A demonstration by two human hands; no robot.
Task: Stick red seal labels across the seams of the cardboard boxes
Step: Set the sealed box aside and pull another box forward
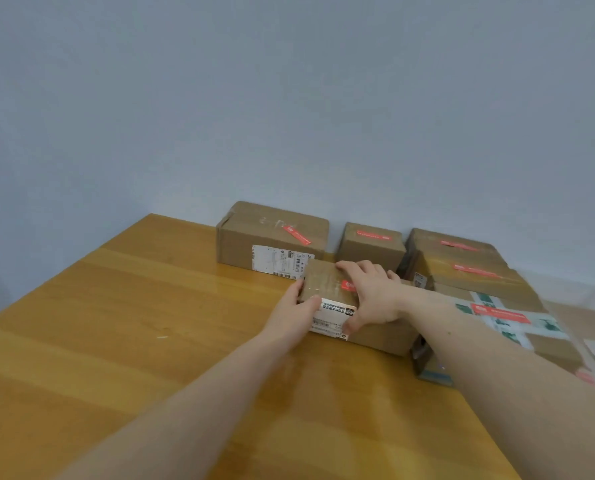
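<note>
Both hands grasp the small cardboard box (327,289) on the wooden table (123,306): the left hand (294,311) curls round its near-left corner, and the right hand (369,292) spreads over its top, thumb on the near face, partly covering a red seal label (348,285) already stuck there. Beyond the hands, the large box (272,237) and the middle box (370,245) wear red labels, as do three boxes by the right forearm. Every box in view looks sealed, so I judge the task nearly done, perhaps only pressing this label flat.
</note>
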